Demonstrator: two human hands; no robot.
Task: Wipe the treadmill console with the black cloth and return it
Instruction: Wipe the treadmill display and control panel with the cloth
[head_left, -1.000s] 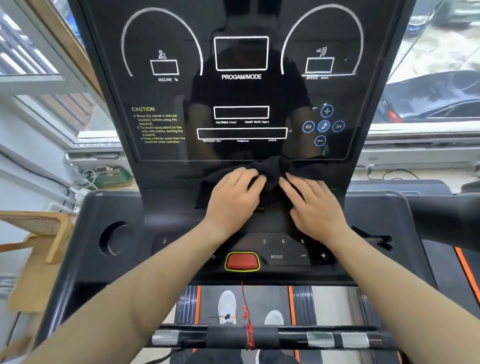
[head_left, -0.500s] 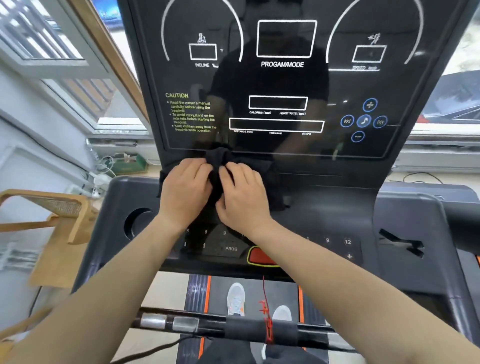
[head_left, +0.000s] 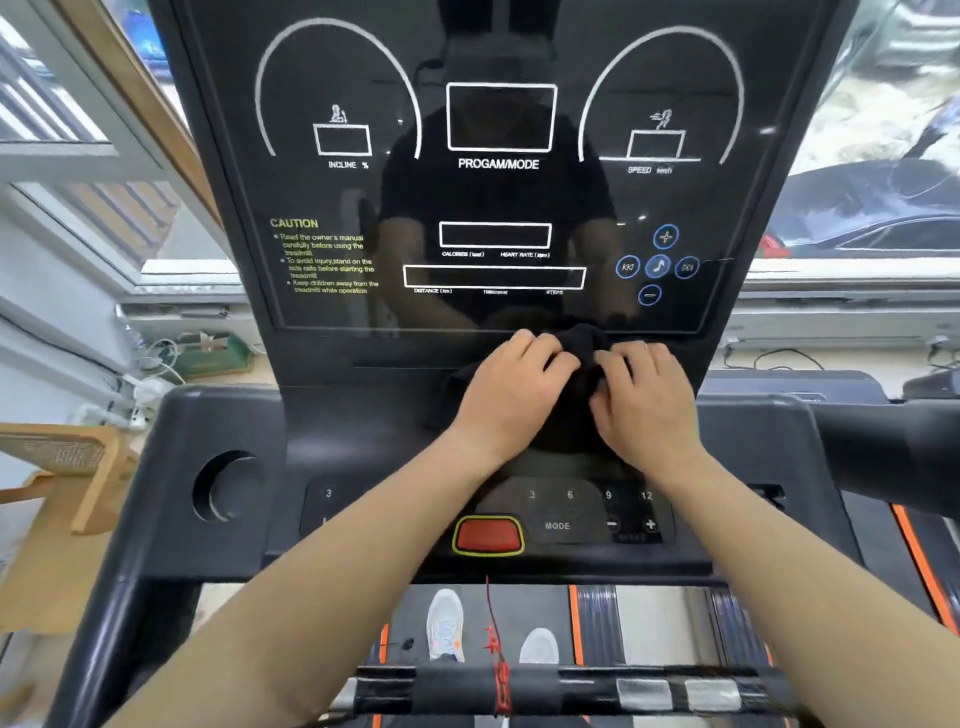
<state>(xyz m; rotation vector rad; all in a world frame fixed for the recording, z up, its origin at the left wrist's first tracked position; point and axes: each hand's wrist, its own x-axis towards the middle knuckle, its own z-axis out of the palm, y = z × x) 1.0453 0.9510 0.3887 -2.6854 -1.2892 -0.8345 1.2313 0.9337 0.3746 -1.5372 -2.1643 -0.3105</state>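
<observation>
Black cloth (head_left: 586, 340), bunched under both hands, left hand (head_left: 511, 387) and right hand (head_left: 644, 397) pressing and gripping it, has swept back rightward from the console's (head_left: 498, 197) left side to mid-ledge, so wiping likely continues.

The black cloth (head_left: 584, 340) lies bunched against the treadmill console (head_left: 498, 197), just below its glossy screen.

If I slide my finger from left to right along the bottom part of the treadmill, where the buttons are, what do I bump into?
Round cup hole → number 3 button → red button → MODE button → minus button → plus button.
</observation>
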